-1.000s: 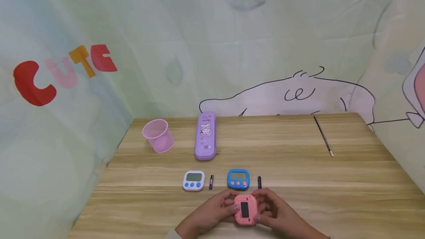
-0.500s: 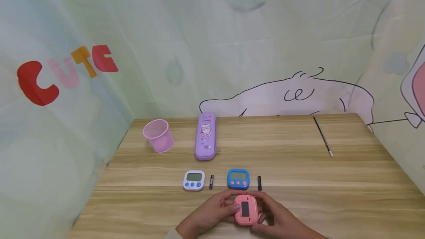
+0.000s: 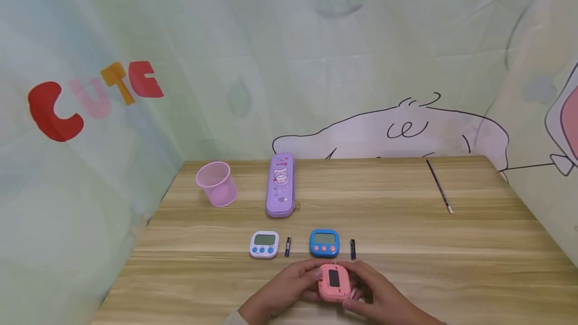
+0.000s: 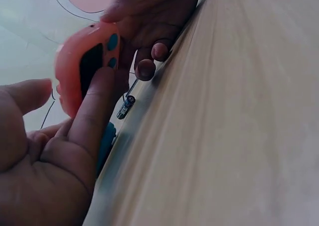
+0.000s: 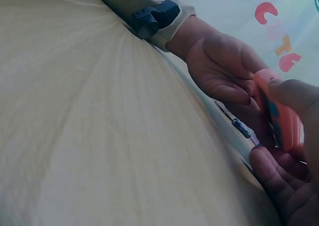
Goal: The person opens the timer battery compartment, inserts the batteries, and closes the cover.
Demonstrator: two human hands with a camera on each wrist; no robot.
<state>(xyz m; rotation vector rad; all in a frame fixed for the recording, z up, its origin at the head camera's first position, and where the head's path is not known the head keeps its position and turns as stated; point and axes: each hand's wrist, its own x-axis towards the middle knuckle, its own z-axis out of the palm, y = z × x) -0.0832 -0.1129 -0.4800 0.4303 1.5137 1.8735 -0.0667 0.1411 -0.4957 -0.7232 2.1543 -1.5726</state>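
Apparently you're opening back of pink timer [image 3: 334, 287]: left hand [image 3: 292, 286], right hand [image 3: 378, 292] both pinch edges, fingers curled, above counter [image 3: 451, 257], near blue timer [image 3: 324, 244]. Next move likely needs steady left, prying right thumb.

A pink, rounded-square plastic device [image 3: 334, 285] tilts between left hand [image 3: 291, 286] and right hand [image 3: 381, 292], dark-rectangled back upward, blue-buttoned face below.

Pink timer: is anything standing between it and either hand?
Nothing visible: the left hand and right hand both hold the pink timer directly. The blue timer and batteries lie beyond it, not between.
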